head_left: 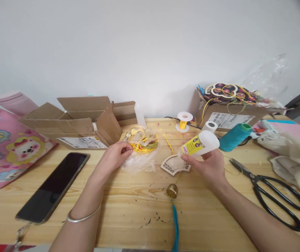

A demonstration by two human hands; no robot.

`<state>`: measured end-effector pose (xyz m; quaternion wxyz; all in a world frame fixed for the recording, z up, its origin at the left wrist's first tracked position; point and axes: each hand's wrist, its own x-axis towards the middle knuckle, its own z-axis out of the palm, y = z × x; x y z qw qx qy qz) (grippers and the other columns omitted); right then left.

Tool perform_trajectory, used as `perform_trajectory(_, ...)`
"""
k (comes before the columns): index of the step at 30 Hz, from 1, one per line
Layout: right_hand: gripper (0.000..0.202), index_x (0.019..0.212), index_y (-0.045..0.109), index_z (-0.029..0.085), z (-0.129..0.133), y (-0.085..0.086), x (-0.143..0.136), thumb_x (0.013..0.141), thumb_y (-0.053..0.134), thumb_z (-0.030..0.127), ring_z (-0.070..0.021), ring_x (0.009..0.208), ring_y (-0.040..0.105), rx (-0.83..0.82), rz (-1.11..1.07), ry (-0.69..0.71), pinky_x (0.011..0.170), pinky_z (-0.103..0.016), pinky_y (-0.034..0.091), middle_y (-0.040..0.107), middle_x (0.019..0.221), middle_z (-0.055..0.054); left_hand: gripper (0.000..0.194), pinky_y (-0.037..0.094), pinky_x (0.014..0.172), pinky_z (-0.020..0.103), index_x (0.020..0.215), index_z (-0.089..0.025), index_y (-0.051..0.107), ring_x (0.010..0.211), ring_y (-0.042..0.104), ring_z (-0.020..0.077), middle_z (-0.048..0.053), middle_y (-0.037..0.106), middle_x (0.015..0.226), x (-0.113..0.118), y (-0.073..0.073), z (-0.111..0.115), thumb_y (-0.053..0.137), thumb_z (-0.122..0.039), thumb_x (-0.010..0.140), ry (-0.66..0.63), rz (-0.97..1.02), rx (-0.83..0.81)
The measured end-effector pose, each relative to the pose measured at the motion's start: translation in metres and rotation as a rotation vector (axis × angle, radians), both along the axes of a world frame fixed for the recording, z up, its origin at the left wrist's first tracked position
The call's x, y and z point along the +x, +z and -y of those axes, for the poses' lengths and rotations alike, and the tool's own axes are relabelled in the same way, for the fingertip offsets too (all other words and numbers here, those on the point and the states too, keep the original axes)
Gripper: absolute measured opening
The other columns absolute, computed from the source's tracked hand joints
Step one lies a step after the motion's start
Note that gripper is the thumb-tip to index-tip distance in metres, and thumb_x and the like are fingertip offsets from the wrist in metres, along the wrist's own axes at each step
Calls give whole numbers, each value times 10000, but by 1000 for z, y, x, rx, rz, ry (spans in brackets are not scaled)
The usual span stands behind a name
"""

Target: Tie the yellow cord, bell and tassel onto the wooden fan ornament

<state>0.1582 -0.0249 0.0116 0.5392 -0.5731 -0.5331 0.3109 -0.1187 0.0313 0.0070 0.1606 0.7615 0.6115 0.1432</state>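
Observation:
My right hand point(211, 167) grips a white glue bottle point(199, 144) with a yellow label, tilted with its wide end up to the right. Just left of and below it, a fan-shaped wooden piece point(173, 165) with cut-out corners lies on the table, a yellow cord at its top. A brass bell point(172, 191) and a teal tassel point(175, 227) hang in line below the piece. My left hand point(118, 154) has its fingers curled at the edge of a clear plastic bag point(139, 165) with yellow cords point(145, 146) in it.
Open cardboard boxes point(79, 126) stand at the back left, with a phone point(54, 187) and pink bag point(13, 150) nearby. To the right are a yellow thread spool point(183, 124), a teal thread cone point(235, 137), black scissors point(269, 192) and a filled box point(226, 113).

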Motion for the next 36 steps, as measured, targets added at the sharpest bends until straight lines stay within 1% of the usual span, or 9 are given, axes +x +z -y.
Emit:
perform_trajectory(6, 318, 758, 636, 174, 0, 4, 2, 519, 742, 354, -251, 679, 657, 48, 16, -34, 601, -372, 556, 702, 753, -68, 203, 381, 555, 230, 710, -174, 597, 611, 534, 146, 24, 607, 734, 5, 3, 2, 455, -319, 720, 5, -12, -7)
perform_trajectory(10, 287, 747, 637, 175, 0, 7, 5, 537, 734, 346, -253, 717, 654, 105, 37, -60, 637, -377, 551, 700, 759, -65, 195, 393, 578, 236, 680, -171, 582, 638, 546, 152, 29, 604, 744, 8, 6, 4, 456, -316, 717, 12, 8, 9)
perform_trajectory(14, 295, 769, 619, 180, -1, 12, 7, 539, 737, 323, -255, 762, 646, 151, -1, -70, 679, -382, 541, 694, 765, -62, 189, 396, 573, 233, 685, -171, 581, 625, 548, 145, 20, 620, 744, 10, 9, 5, 466, -319, 708, 75, 70, 40)
perform_trajectory(18, 330, 814, 602, 189, -3, 15, 9, 540, 737, 316, -256, 794, 639, 136, -55, -68, 691, -387, 536, 688, 783, -59, 159, 390, 532, 218, 699, -171, 583, 582, 549, 133, -6, 625, 661, 11, 11, 8, 492, -301, 684, 161, 136, 38)
perform_trajectory(23, 344, 779, 593, 177, -7, 13, 13, 521, 740, 350, -251, 745, 643, 80, -18, -90, 641, -384, 540, 685, 792, -63, 177, 424, 562, 220, 738, -166, 599, 605, 565, 129, 1, 643, 687, 12, 13, 9, 531, -320, 683, 201, 271, 86)
perform_trajectory(26, 382, 770, 589, 163, -9, 14, 13, 503, 740, 391, -236, 668, 642, 27, 54, -78, 580, -367, 536, 685, 775, -67, 219, 454, 618, 239, 780, -159, 618, 657, 580, 141, 20, 653, 732, 16, 16, 10, 558, -346, 683, 194, 371, 126)
perform_trajectory(31, 415, 804, 594, 155, -12, 13, 13, 517, 717, 428, -211, 610, 630, -45, 165, 20, 502, -321, 513, 683, 740, -63, 229, 470, 732, 290, 799, -167, 651, 771, 593, 170, 42, 669, 843, 28, 19, 16, 579, -355, 688, 121, 498, 212)
perform_trajectory(34, 407, 806, 599, 155, -13, 9, 14, 535, 702, 441, -207, 599, 624, -73, 239, 28, 490, -314, 500, 679, 716, -61, 210, 467, 765, 317, 807, -179, 659, 808, 595, 186, 38, 681, 856, 43, 26, 20, 570, -340, 706, 55, 533, 140)
perform_trajectory(36, 415, 811, 602, 155, -14, 6, 15, 536, 696, 450, -201, 589, 619, -61, 262, 16, 485, -309, 494, 676, 706, -57, 187, 473, 724, 313, 776, -177, 659, 763, 597, 182, 33, 682, 817, 58, 32, 23, 567, -326, 708, 5, 536, 64)
